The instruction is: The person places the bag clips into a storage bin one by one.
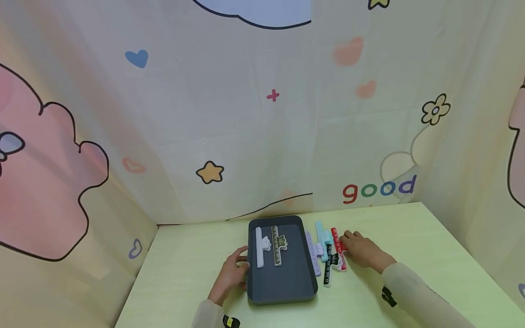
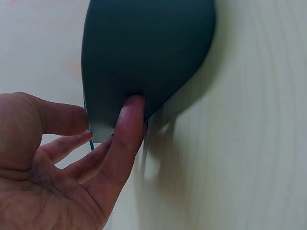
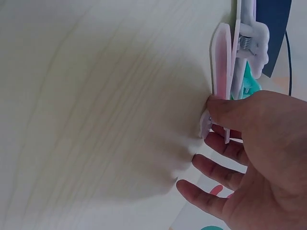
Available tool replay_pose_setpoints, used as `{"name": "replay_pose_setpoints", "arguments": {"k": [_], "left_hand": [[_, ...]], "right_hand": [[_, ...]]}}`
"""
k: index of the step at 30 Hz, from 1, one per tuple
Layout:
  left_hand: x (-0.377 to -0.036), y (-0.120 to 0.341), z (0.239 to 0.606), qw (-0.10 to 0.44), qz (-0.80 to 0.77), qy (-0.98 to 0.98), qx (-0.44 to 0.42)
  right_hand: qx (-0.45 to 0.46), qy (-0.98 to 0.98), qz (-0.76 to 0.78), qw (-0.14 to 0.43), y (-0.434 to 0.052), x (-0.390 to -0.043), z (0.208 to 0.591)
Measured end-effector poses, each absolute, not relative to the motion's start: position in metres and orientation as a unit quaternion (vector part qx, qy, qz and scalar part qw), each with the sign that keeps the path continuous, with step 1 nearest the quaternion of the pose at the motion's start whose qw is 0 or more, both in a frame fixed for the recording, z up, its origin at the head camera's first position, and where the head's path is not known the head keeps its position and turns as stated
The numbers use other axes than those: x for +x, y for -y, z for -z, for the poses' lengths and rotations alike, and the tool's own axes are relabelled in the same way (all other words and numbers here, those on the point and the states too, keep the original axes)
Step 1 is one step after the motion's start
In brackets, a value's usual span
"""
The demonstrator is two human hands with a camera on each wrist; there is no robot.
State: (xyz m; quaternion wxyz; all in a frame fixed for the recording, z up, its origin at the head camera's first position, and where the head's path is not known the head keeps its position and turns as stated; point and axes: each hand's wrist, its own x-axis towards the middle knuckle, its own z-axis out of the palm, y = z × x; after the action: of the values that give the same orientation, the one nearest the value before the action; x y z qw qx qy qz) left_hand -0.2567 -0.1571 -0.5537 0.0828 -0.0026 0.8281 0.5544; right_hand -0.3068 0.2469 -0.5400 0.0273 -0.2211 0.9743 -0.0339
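My left hand point(image 1: 232, 275) holds the left side of a dark grey tray point(image 1: 283, 287), thumb at the rim and fingers against the outer wall point(image 2: 144, 52). Inside the tray lie a white clip point(image 1: 259, 255) and a black-and-gold clip point(image 1: 277, 255), side by side. My right hand point(image 1: 362, 249) pinches a red ruler-marked clip point(image 1: 335, 236) by its handle side, right of the tray. In the right wrist view, thumb and forefinger point(image 3: 225, 146) meet around the clip's handle, while the other fingers spread away from it.
Between the tray and the red clip lie a purple clip point(image 1: 312, 255), a turquoise clip point(image 1: 319, 230) and a black clip point(image 1: 327, 273), close together and partly overlapping. A pale wooden table point(image 1: 176, 273) carries everything. Behind it hangs a printed curtain point(image 1: 254, 150).
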Motion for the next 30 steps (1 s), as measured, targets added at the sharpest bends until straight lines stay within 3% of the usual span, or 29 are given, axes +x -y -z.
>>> {"name": "replay_pose_setpoints", "arguments": {"k": [13, 30], "left_hand": [[-0.257, 0.155, 0.553, 0.082, -0.553, -0.829, -0.004], [-0.256, 0.158, 0.554, 0.078, -0.560, -0.824, 0.018]], "right_hand": [[-0.209, -0.977, 0.033, 0.022, -0.252, -0.303, 0.538], [-0.219, -0.975, 0.023, -0.040, -0.250, -0.295, 0.508]]}}
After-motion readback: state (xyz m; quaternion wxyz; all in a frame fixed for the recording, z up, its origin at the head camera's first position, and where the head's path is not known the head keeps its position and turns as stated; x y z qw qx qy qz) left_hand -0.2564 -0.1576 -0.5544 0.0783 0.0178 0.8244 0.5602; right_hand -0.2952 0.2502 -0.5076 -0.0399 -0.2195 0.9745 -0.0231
